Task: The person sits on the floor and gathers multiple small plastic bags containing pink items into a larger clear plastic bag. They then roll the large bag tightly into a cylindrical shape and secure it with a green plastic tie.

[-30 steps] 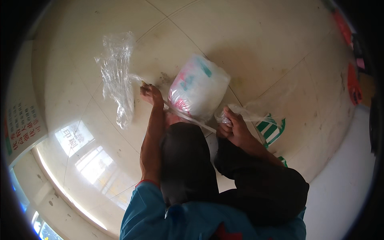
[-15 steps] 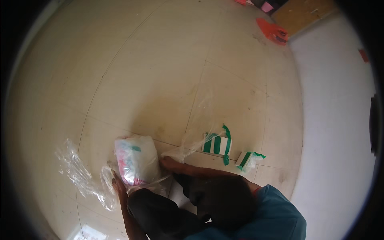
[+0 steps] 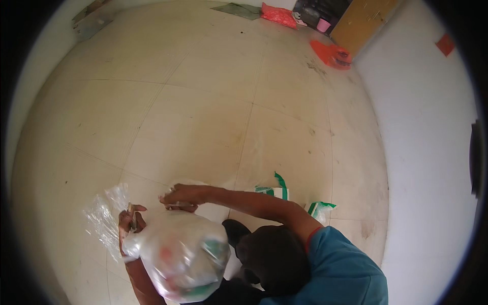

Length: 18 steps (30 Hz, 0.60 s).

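A bulky clear plastic bag [image 3: 185, 254] with white, red and green contents leans against my lap. My left hand [image 3: 132, 218] is closed on the bag's gathered plastic at its far left corner. Loose crinkled film [image 3: 104, 218] spreads out to the left of that hand. At the bag's far edge, my right hand [image 3: 184, 195] has its fingers curled round the plastic, arm reaching across from the right. Beyond my right forearm lies a white box with green tape [image 3: 281, 193], partly hidden by the arm. A smaller green-taped piece [image 3: 317, 209] with clear plastic is beside it.
Tiled floor [image 3: 203, 112] stretches ahead, with a white wall [image 3: 422, 142] on the right. Along the far side are an orange-red bag [image 3: 333, 55], a red bundle [image 3: 278, 16], a pink bucket [image 3: 323, 25], a wooden door [image 3: 362, 20] and a greenish sheet [image 3: 238, 10].
The bag has been tipped up and towards me onto my lap. Both hands have moved to its far end, the right one shifting left and away from me. The view has tilted up.
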Motion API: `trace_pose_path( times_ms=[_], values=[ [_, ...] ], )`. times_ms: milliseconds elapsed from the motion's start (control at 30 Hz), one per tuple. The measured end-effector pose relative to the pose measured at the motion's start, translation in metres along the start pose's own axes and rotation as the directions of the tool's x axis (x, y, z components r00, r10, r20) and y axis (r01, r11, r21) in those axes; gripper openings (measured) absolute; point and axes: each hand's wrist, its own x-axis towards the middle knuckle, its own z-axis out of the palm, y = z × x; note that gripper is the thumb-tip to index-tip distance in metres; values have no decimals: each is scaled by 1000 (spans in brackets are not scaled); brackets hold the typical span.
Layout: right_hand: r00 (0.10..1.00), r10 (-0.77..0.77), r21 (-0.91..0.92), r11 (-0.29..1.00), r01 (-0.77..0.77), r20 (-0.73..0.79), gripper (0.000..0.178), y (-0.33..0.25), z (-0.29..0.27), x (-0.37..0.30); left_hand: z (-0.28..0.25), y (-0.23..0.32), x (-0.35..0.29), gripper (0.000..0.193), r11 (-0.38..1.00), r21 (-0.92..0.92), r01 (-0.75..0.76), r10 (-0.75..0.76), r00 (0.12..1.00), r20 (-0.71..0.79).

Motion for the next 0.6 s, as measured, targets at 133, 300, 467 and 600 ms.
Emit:
trace_pose_path(
  times_ms=[133,300,467,600],
  values=[
    [914,-157,-442,897,-27,-374,40,-37,15,30,17,37,7,36,806,584,99,-105,994,-24],
    [934,-152,-175,980,99,-324,32,21,-6,38,-2,-63,32,34,852,524,-3,-4,1000,12],
    [967,68,238,971,-7,-248,29,101,1,32,8,-126,26,40,340,940,33,-40,999,-20],
    [906,94,126,991,-45,-413,23,94,36,11,37,-129,10,77,197,979,-43,-209,974,85]
  ],
)
